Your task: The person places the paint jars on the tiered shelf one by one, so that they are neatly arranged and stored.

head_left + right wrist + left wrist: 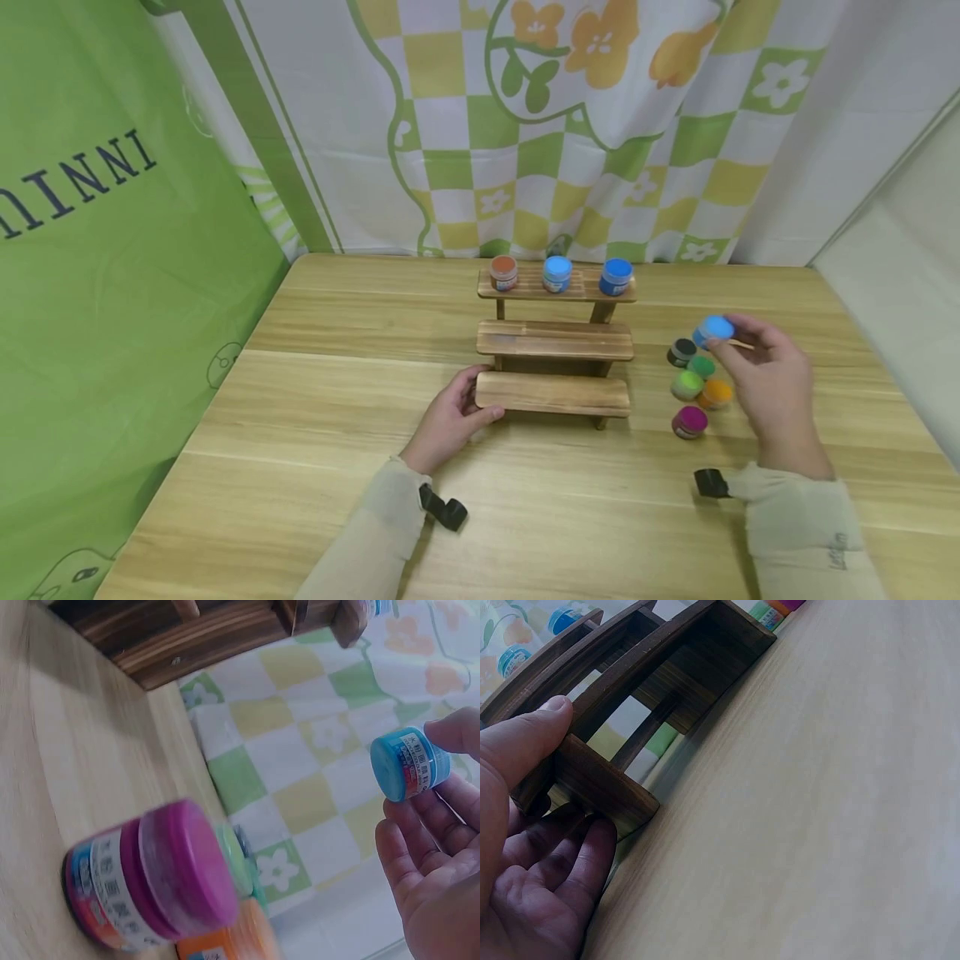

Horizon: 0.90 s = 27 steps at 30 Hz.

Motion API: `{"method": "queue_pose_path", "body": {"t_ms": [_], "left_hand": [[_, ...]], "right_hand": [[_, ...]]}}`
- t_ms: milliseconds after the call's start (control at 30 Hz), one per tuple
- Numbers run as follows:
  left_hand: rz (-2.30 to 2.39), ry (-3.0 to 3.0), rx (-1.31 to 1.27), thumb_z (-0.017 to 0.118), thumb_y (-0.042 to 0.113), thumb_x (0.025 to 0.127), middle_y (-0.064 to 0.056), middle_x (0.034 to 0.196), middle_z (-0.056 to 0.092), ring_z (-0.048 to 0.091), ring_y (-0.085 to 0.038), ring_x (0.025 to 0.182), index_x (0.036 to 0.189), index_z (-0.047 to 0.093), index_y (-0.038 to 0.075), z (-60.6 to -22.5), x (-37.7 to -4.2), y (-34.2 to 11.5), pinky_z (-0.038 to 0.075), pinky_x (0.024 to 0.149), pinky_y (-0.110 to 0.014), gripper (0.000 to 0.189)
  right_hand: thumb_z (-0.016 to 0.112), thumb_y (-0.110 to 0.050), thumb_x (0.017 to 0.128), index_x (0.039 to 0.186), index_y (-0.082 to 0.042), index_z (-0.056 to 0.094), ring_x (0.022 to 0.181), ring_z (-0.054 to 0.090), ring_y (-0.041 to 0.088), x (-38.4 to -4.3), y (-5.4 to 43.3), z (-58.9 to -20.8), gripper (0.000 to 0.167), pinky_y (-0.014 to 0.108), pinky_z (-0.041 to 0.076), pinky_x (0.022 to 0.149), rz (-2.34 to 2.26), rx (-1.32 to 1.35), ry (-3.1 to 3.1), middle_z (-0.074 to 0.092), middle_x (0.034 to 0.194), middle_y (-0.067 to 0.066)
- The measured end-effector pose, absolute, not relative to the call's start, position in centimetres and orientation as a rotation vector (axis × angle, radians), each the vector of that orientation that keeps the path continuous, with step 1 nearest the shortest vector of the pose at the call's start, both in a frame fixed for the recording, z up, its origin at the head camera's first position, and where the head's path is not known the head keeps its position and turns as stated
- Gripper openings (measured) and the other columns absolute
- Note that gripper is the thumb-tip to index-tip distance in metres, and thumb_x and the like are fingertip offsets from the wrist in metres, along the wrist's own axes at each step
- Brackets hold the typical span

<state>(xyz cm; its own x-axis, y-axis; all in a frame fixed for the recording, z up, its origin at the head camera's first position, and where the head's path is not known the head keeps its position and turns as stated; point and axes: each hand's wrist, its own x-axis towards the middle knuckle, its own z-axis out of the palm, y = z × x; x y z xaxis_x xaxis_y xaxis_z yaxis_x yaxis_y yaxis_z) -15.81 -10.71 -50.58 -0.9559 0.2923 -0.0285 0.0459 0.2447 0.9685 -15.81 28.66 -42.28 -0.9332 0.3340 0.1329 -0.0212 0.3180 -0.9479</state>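
Observation:
A light-blue paint jar [409,763] is pinched between the thumb and fingers of my right hand [776,379], raised over the other jars on the right. My left hand [453,417] grips the left end of the lowest step of a three-tier wooden rack [555,393], thumb on the front edge and fingers behind. On the top step stand an orange-brown jar [504,273], a light-blue jar [557,274] and a dark-blue jar [616,277]. The middle step [555,340] and lowest step hold no jars.
Right of the rack, a black jar [682,352], a dark-green jar [701,367], a light-green jar [687,385], an orange jar [716,394] and a magenta jar [689,422] stand close together on the wooden table [315,400]. A patterned curtain [540,167] hangs behind.

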Motion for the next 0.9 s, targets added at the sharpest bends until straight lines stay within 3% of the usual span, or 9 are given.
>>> {"method": "queue_pose_path", "body": {"t_ms": [467, 800, 900], "left_hand": [[1.793, 2.291, 0.307, 0.078, 0.033, 0.088, -0.012, 0.155, 0.042, 0.040, -0.028, 0.141, 0.151, 0.041, 0.015, -50.5, -15.8, -10.7, 0.037, 0.113, -0.048, 0.075], [1.804, 2.269, 0.307, 0.079, 0.033, 0.088, -0.007, 0.145, 0.054, 0.058, -0.023, 0.117, 0.151, 0.041, 0.018, -50.5, -16.0, -10.8, 0.049, 0.102, -0.044, 0.074], [1.806, 2.265, 0.304, 0.079, 0.031, 0.088, -0.006, 0.144, 0.055, 0.059, -0.021, 0.117, 0.150, 0.042, 0.018, -50.5, -16.0, -10.7, 0.049, 0.101, -0.042, 0.073]], "right_hand": [[0.076, -0.011, 0.090, 0.126, -0.008, 0.067, 0.089, 0.065, 0.002, -15.5, 26.7, -41.6, 0.037, 0.009, 0.052, 0.076, 1.663, -0.156, -2.268, 0.066, 0.109, -0.014], [0.075, -0.010, 0.091, 0.127, -0.003, 0.064, 0.092, 0.066, -0.001, -15.2, 25.2, -41.2, 0.039, 0.010, 0.053, 0.078, 1.628, -0.059, -2.314, 0.067, 0.107, -0.017], [0.075, -0.009, 0.091, 0.127, 0.000, 0.063, 0.093, 0.066, -0.002, -15.1, 24.8, -41.4, 0.039, 0.011, 0.053, 0.079, 1.606, -0.016, -2.332, 0.066, 0.107, -0.018]]}}
